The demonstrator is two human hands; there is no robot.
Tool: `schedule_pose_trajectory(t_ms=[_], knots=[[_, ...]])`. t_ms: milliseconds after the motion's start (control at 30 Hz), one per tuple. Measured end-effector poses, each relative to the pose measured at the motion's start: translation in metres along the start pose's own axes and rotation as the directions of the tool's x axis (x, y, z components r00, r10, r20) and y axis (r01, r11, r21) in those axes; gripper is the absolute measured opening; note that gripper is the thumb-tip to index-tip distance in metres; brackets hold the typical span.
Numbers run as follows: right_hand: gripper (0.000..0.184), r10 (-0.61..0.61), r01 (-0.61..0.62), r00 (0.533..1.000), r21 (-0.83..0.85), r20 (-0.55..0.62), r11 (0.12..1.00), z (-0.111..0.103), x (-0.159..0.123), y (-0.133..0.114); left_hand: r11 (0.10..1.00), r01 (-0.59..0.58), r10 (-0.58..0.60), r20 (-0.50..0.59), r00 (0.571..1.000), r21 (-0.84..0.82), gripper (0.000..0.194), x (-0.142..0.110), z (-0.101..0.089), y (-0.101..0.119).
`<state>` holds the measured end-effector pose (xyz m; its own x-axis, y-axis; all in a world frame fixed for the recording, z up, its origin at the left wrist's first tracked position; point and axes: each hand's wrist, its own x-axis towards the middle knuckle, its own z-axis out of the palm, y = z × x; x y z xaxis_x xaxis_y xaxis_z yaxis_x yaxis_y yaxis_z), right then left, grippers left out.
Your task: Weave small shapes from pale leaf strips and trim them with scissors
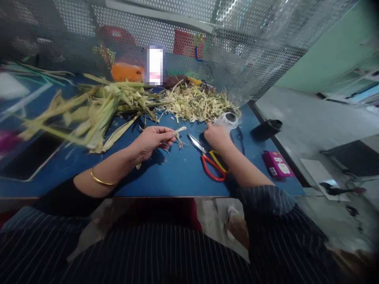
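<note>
Between the thumb and fingertips of my left hand [156, 142] is a small tuft of dried husk strips [180, 139], its pale ends sticking out to the right. My right hand [217, 137] is closed beside a dark spool in clear plastic wrap [229, 119]; what its fingers hold, if anything, is hidden. Just left of and below that hand lie scissors [213, 165] with one red and one yellow handle, blades slightly apart and pointing up-left. Long dried husks [109, 104] are heaped beyond my left hand. Behind my right hand spreads a pile of shredded husk [197, 103].
A perforated metal panel [160, 29] closes off the back of the blue table [166, 179]. A phone [35, 157] lies at left. On the right are a black cylinder [265, 130] and a magenta box [277, 165]. An orange object [126, 72] stands by the panel.
</note>
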<state>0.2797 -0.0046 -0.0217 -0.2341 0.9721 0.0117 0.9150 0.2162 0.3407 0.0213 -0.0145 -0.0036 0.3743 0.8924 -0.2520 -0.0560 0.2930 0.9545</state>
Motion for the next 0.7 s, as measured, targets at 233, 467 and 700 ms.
schedule_pose_trajectory(t_ms=[233, 467, 700], knots=[[0.026, 0.213, -0.151, 0.970, 0.396, -0.117, 0.906, 0.008, -0.011, 0.020, 1.000, 0.007, -0.007, 0.022, 1.000, -0.018, 0.019, -0.001, 0.002, 0.000], [0.023, 0.194, -0.054, 0.962, 0.563, -0.191, 0.825, 0.002, -0.042, 0.005, 1.000, 0.025, -0.025, 0.099, 0.995, 0.004, 0.025, -0.002, 0.005, -0.003], [0.027, -0.030, 0.149, 0.907, 0.253, -0.420, 0.956, 0.007, -0.086, -0.030, 0.994, 0.063, -0.079, 0.178, 0.981, 0.094, 0.024, -0.002, 0.021, -0.008]])
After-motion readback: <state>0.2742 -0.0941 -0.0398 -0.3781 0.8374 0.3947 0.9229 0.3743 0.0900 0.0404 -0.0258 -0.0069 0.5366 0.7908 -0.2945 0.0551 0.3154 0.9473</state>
